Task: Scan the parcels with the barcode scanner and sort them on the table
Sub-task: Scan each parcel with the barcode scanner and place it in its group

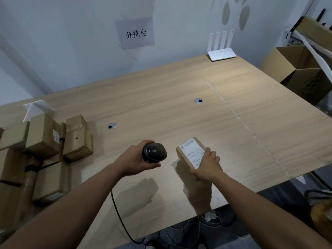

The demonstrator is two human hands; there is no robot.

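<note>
Her left hand (133, 161) grips a black corded barcode scanner (154, 152); the right hand (206, 167) holds a small brown cardboard parcel (190, 152), white label up, above the pale wooden tabletop (179, 108).

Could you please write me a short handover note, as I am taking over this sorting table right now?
Left hand: grips the black corded barcode scanner, held above the table.
Right hand: holds a small brown cardboard parcel with a white label, label side up, beside the scanner.
A cluster of brown cardboard parcels sits at the left end of the light wooden table.
Right of the strip of clear tape across the tabletop, no parcels are visible.
Done: cannot tell whether the held parcel has been scanned.
Left: scan it if needed, place it, then work through the left cluster.
</note>
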